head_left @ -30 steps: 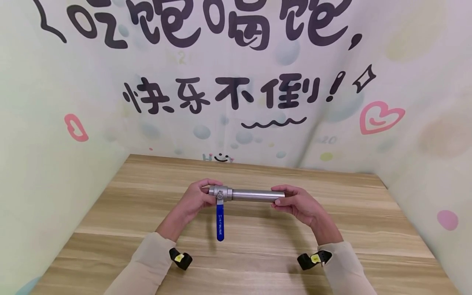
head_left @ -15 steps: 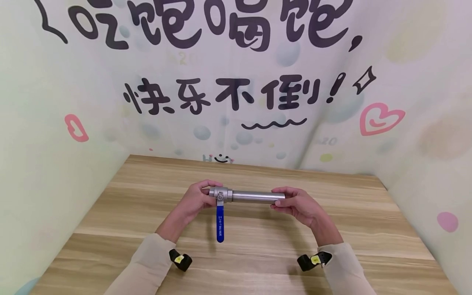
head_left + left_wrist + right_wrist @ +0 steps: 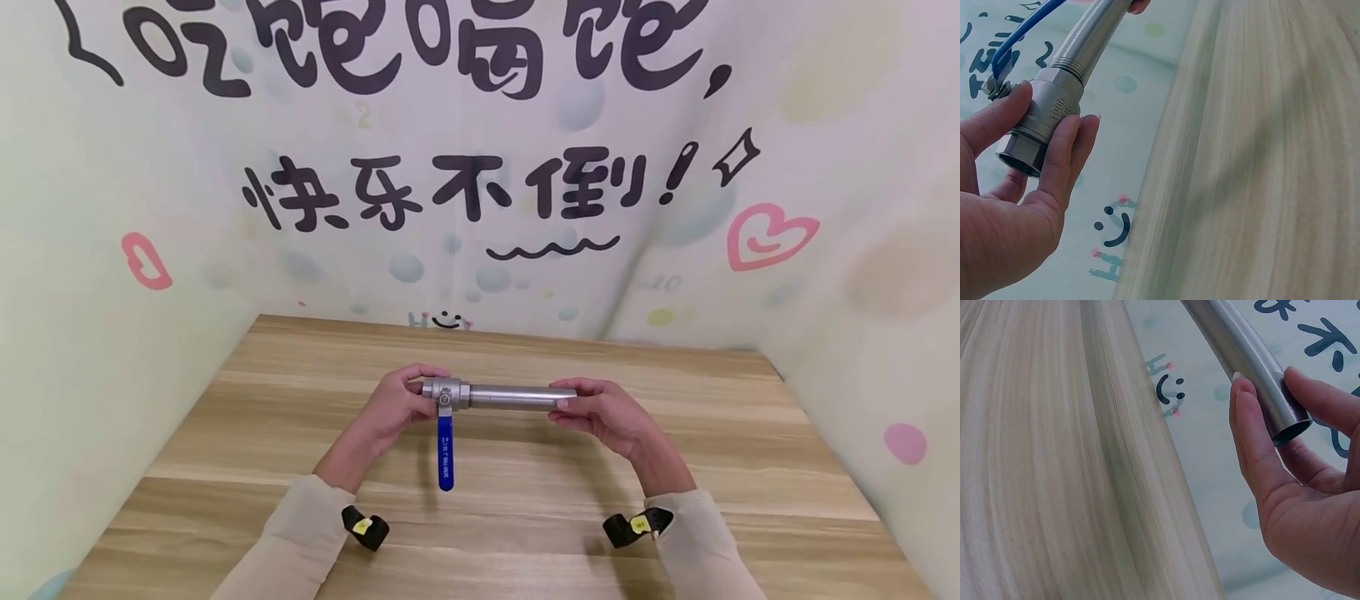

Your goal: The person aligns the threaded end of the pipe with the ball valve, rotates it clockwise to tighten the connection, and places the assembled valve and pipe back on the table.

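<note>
A steel ball valve (image 3: 447,393) with a blue lever handle (image 3: 446,454) is joined to a straight metal pipe (image 3: 517,397). Threads show where the pipe enters the valve in the left wrist view. My left hand (image 3: 393,407) grips the valve body (image 3: 1047,106) between thumb and fingers, near its open hexagonal end. At the pipe's far end my right hand (image 3: 603,415) pinches the tube (image 3: 1260,369), its hollow mouth showing in the right wrist view. The assembly lies level across the view, held above the table, with the lever pointing toward me.
The wood-grain table (image 3: 495,533) spreads beneath both hands. A white printed backdrop (image 3: 480,275) with dark lettering rises behind its back edge and along both sides. Black wrist cameras are strapped over both sleeves.
The head view has shifted slightly. Both hands keep the same hold on the valve and pipe, which show no visible turning.
</note>
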`<action>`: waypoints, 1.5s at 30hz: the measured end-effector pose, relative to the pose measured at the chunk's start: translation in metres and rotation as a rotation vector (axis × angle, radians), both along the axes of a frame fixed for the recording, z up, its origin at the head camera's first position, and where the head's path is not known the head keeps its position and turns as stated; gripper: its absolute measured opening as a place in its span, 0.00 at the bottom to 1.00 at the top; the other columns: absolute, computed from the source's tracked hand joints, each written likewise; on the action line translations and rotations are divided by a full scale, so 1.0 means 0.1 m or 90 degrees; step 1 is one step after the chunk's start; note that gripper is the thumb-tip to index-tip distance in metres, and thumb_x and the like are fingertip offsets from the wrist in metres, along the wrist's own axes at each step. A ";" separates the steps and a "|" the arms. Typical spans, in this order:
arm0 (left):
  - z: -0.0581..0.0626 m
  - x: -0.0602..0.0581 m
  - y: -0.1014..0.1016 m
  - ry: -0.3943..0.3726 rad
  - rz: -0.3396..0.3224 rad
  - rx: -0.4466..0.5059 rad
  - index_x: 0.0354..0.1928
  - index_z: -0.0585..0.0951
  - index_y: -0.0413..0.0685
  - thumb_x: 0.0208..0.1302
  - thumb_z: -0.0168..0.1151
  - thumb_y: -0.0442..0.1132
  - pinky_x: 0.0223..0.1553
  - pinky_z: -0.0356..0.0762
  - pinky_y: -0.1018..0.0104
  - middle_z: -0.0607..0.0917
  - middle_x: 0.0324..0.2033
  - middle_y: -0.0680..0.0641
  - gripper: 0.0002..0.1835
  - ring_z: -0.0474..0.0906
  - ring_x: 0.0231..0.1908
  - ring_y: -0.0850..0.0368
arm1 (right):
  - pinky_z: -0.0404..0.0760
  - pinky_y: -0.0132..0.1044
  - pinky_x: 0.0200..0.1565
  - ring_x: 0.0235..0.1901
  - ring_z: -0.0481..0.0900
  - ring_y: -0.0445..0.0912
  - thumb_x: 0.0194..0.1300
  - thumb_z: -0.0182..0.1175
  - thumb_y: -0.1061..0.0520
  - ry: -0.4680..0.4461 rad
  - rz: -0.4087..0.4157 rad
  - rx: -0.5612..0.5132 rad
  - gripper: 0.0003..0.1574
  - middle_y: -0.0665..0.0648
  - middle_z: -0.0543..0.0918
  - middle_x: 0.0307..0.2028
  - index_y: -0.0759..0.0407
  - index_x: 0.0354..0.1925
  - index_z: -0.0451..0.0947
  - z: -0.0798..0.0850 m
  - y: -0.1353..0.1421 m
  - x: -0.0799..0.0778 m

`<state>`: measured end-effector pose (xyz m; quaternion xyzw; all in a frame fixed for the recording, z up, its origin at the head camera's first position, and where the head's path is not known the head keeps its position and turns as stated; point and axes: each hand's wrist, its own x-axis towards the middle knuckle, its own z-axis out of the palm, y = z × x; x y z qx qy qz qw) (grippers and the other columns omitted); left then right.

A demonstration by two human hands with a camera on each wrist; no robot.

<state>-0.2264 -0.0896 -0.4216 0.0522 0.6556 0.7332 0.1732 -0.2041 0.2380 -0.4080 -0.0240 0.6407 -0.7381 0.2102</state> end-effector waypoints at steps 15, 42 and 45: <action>0.05 -0.02 0.00 0.004 -0.007 0.007 0.55 0.78 0.38 0.43 0.59 0.18 0.39 0.79 0.63 0.81 0.50 0.39 0.31 0.77 0.43 0.51 | 0.83 0.38 0.45 0.39 0.86 0.50 0.59 0.62 0.69 0.005 -0.010 -0.003 0.26 0.62 0.76 0.49 0.68 0.57 0.73 0.02 0.01 -0.02; 0.02 0.01 -0.03 0.014 -0.002 -0.001 0.56 0.75 0.32 0.41 0.58 0.17 0.39 0.79 0.64 0.82 0.50 0.38 0.32 0.78 0.42 0.51 | 0.83 0.38 0.45 0.39 0.86 0.50 0.58 0.61 0.71 0.002 -0.003 0.008 0.21 0.62 0.75 0.49 0.60 0.51 0.79 0.01 -0.03 -0.01; 0.03 0.01 -0.02 0.014 -0.003 0.000 0.56 0.76 0.32 0.41 0.58 0.17 0.38 0.78 0.63 0.82 0.49 0.38 0.32 0.78 0.42 0.51 | 0.83 0.39 0.46 0.38 0.86 0.50 0.59 0.62 0.69 0.004 -0.007 0.015 0.22 0.63 0.75 0.49 0.63 0.53 0.77 0.02 -0.02 -0.01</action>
